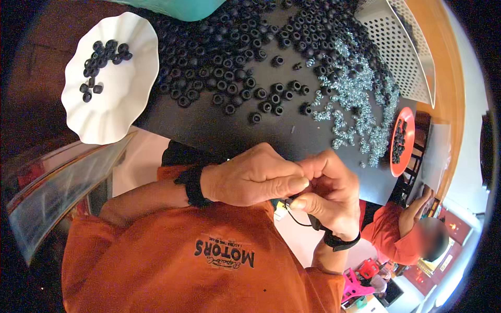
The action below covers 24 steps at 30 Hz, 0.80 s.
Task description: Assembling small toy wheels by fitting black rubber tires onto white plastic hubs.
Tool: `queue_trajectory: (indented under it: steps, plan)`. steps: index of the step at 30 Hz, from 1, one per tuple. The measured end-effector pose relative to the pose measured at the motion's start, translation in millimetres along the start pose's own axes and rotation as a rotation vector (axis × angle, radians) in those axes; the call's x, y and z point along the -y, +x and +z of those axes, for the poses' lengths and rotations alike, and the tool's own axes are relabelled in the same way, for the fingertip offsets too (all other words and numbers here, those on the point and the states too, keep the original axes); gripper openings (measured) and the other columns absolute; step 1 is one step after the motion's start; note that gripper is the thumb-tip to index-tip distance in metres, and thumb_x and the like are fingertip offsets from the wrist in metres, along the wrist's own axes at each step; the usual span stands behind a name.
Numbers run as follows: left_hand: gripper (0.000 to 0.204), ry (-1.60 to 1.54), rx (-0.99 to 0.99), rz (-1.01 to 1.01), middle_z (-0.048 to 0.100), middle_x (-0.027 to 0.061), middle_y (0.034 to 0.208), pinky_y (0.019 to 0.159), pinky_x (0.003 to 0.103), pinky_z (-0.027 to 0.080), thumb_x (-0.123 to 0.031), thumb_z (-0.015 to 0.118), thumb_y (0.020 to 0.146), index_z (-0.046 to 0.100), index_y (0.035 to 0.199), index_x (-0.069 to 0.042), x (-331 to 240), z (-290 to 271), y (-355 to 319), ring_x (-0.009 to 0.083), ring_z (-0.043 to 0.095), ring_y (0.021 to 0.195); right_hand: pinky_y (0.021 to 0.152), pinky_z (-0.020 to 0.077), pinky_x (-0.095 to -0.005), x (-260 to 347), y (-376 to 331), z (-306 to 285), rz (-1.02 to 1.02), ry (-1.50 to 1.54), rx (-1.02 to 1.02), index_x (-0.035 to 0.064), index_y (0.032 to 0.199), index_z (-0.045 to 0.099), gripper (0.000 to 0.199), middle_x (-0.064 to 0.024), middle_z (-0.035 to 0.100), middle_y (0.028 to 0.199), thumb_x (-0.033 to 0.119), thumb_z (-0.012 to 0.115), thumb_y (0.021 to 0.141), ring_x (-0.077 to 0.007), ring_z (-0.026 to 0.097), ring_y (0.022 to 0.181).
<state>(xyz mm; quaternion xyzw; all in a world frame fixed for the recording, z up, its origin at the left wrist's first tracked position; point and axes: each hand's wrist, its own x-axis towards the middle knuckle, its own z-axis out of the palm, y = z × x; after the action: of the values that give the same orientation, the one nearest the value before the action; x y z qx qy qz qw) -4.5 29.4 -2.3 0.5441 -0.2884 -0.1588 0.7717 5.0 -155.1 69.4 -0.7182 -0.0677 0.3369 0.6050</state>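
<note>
My left hand (250, 177) and my right hand (331, 190) meet in front of my chest, just below the near table edge, thumbs and fingers pinched together. Between the fingertips shows a bit of a small black part (291, 199); the fingers hide most of it. A thin black cord (296, 219) loops down under the right thumb. Beyond my hands, many black ring-shaped pieces (229, 86) are heaped on the dark table (219, 128). A pile of small silvery coil springs (360, 99) lies to their right.
On the left, a white wavy-edged plate (122, 99) holds several black pieces. An orange-red dish (410, 125) with small black parts stands at the right edge, near a white perforated basket (389, 39). A teal container (190, 8) sits at the back. Another person (389, 232) is at the right.
</note>
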Motion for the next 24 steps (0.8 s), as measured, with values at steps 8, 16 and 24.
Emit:
queue_trajectory:
  steps: [8,16,24]
  plan:
    - [0.034,0.029,-0.139,0.005,0.047,0.0125,0.057,0.049,0.034,0.038,-0.024,0.047,0.097,0.056,0.074,-0.001,-1,5,2,0.0250,0.050,0.048,0.064,0.0440,-0.0207,-7,8,3,-0.048,0.115,-0.014,0.0014,0.094,0.057,0.026,0.0007,0.059,0.082,0.007,0.075,0.077,-0.0050,0.052,0.073]
    - [0.043,-0.130,-0.190,-0.266,0.050,-0.0008,0.057,0.045,0.025,0.034,-0.040,0.043,0.097,0.059,0.079,-0.005,-6,4,-1,0.0061,0.046,0.050,0.063,0.0462,-0.0211,-10,4,3,-0.171,-0.036,-0.081,-0.0022,0.114,0.052,0.051,-0.0051,0.059,0.088,0.007,0.078,0.071,-0.0091,0.056,0.075]
    - [0.041,-0.383,-0.234,-0.194,0.052,-0.0006,0.064,0.046,0.022,0.034,-0.043,0.050,0.094,0.058,0.087,-0.003,-4,8,-2,0.0046,0.044,0.054,0.050,0.0364,-0.0217,8,-3,12,-0.400,-0.431,-0.248,-0.0004,0.113,0.058,0.057,-0.0019,0.055,0.080,0.011,0.084,0.063,-0.0079,0.048,0.065]
